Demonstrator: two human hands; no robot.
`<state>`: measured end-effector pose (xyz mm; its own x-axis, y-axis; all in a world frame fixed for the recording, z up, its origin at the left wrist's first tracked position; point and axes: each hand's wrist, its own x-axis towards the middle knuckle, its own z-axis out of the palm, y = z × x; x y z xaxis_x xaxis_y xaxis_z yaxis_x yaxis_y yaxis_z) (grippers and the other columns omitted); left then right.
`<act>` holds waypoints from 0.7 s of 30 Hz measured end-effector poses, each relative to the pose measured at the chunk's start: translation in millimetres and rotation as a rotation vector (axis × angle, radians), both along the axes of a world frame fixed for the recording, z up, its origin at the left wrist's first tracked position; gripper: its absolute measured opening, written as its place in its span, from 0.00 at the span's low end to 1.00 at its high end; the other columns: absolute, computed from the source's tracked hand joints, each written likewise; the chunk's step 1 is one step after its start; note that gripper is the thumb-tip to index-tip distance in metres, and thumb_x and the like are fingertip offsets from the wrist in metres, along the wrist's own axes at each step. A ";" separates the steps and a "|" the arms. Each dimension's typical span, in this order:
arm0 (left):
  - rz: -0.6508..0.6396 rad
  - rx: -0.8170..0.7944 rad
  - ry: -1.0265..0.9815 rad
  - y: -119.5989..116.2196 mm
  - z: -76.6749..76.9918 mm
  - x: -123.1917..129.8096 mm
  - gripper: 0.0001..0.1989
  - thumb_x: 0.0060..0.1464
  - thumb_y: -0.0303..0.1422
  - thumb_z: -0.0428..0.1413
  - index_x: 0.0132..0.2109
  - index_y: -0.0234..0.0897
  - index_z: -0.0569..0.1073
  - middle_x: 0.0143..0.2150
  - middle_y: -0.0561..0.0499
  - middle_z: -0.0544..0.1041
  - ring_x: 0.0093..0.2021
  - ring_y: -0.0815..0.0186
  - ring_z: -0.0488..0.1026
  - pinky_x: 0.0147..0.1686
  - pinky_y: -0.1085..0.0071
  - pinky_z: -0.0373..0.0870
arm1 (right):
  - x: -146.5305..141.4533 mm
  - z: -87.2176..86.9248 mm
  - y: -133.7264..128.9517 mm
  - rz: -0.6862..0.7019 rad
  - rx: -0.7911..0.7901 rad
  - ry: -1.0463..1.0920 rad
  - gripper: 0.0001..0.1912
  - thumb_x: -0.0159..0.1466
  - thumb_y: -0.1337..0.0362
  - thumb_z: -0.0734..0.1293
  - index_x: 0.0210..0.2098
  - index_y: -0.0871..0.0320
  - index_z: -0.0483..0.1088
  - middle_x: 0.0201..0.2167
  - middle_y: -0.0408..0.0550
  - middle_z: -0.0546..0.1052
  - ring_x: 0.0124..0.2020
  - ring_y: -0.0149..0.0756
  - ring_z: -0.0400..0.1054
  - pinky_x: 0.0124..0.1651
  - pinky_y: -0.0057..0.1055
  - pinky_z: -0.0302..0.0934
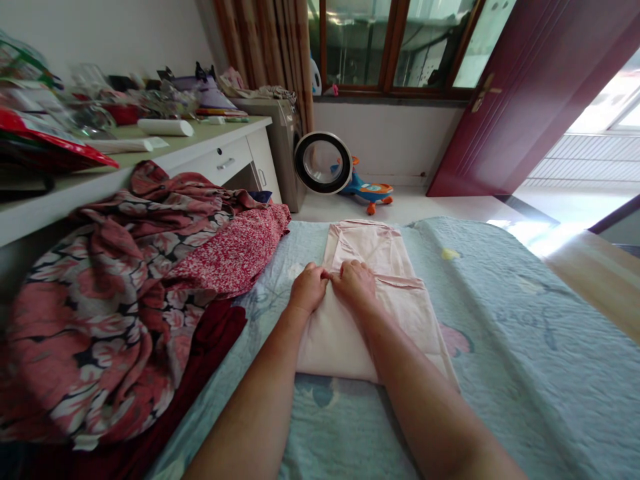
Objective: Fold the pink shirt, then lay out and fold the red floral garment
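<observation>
A pale pink cloth (340,340), partly folded into a long rectangle, lies on a light blue patterned bedspread (530,373). My left hand (309,288) is closed on the cloth's left edge, about halfway along. Right beside it, my right hand (355,283) also grips the cloth, its fingers curled over a fold line. The near part of the cloth is wider than the far part, and a creased hem shows to the right of my right hand. My fingertips are partly hidden in the fabric.
Left of the bedspread lies a heap of floral garments (125,280) with a red speckled cloth (240,250). Behind it stands a cluttered desk (200,157). A washing machine with its round door (324,162) swung out, a blue ride-on toy (367,188) and a dark red door (505,100) are farther off.
</observation>
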<state>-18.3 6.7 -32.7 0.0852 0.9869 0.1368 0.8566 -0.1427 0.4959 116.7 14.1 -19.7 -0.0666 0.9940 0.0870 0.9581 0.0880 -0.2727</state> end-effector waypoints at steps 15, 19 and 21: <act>0.013 -0.042 -0.068 1.3 3.4 -3.2 0.10 0.55 0.26 0.55 0.40 0.38 0.81 0.38 0.49 0.75 0.37 0.65 0.73 0.41 0.72 0.67 | 8.5 2.0 6.1 -0.032 -0.095 0.008 0.13 0.66 0.68 0.58 0.47 0.55 0.69 0.47 0.54 0.72 0.50 0.46 0.65 0.47 0.37 0.55; 0.011 -0.038 -0.089 2.1 2.7 -3.7 0.10 0.55 0.25 0.55 0.40 0.37 0.81 0.38 0.48 0.76 0.39 0.65 0.74 0.42 0.72 0.67 | 11.9 2.1 5.4 0.001 -0.101 0.016 0.15 0.64 0.72 0.58 0.47 0.55 0.69 0.47 0.54 0.72 0.49 0.45 0.65 0.46 0.36 0.54; 0.016 -0.038 -0.087 2.4 2.0 -3.8 0.10 0.55 0.26 0.55 0.40 0.37 0.81 0.38 0.48 0.76 0.39 0.65 0.74 0.42 0.72 0.67 | 11.0 1.3 4.4 0.001 -0.082 0.022 0.13 0.64 0.69 0.59 0.46 0.56 0.69 0.47 0.54 0.72 0.49 0.45 0.65 0.47 0.36 0.55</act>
